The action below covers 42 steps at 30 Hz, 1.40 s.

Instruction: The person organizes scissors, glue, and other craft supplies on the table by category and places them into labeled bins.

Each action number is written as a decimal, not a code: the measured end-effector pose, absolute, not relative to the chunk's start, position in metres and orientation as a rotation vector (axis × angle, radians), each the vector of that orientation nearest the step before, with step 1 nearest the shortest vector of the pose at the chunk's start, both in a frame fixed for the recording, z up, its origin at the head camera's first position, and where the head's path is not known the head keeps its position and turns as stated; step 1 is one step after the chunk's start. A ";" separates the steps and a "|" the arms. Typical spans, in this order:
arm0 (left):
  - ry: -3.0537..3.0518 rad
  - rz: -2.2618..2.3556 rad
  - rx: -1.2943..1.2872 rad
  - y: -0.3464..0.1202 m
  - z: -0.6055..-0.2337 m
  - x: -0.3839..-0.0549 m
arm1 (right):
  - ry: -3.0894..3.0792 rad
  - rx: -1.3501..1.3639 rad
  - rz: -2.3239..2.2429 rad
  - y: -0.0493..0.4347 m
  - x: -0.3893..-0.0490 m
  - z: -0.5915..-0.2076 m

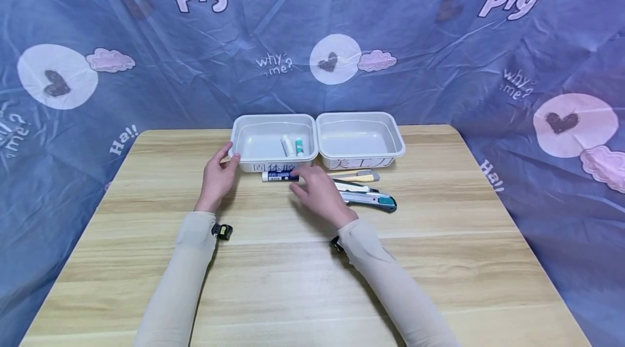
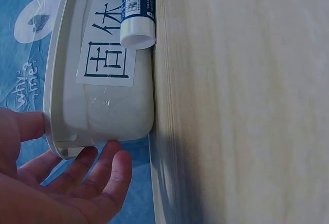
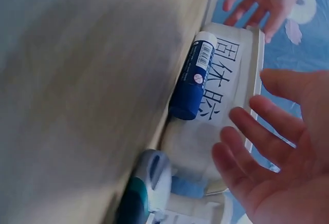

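My left hand (image 1: pixel 217 178) pinches the left end of a white plastic tray (image 1: pixel 236 138), thumb at the rim and fingers against the end wall. Its label has Chinese characters. Two small glue sticks (image 1: pixel 286 146), one white and one green (image 1: pixel 299 147), lie inside. A blue glue stick with a white cap (image 3: pixel 194 75) lies on the table along the tray's front. Over its right end in the head view is my right hand (image 1: pixel 319 193); the right wrist view shows that hand's fingers loosely spread, holding nothing, apart from the stick.
A second labelled white tray (image 1: pixel 360 150) stands against the first on the right. In front of it lie a yellow utility knife (image 1: pixel 363 175), a white one (image 1: pixel 352 187) and a silver-and-black one with a teal part (image 1: pixel 371 200). A blue printed cloth (image 1: pixel 293 87) hangs behind the wooden table (image 1: pixel 273 282).
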<state>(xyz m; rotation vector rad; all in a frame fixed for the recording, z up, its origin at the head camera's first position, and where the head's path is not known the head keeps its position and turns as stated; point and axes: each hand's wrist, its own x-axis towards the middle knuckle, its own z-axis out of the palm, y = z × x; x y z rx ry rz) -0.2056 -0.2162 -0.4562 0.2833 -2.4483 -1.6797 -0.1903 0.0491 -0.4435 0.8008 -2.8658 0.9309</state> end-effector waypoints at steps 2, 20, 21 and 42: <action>-2.447 -1.684 0.285 -0.216 -0.457 -0.206 | -2.886 0.857 0.844 0.047 -0.191 -0.443; -2.442 -1.685 0.281 -0.216 -0.457 -0.205 | -3.029 1.025 0.491 0.032 -0.192 -0.444; -2.441 -1.689 0.278 -0.216 -0.457 -0.205 | -3.036 1.021 0.478 0.032 -0.192 -0.444; -2.465 -1.658 0.288 -0.215 -0.457 -0.205 | -2.972 1.095 0.541 0.032 -0.195 -0.446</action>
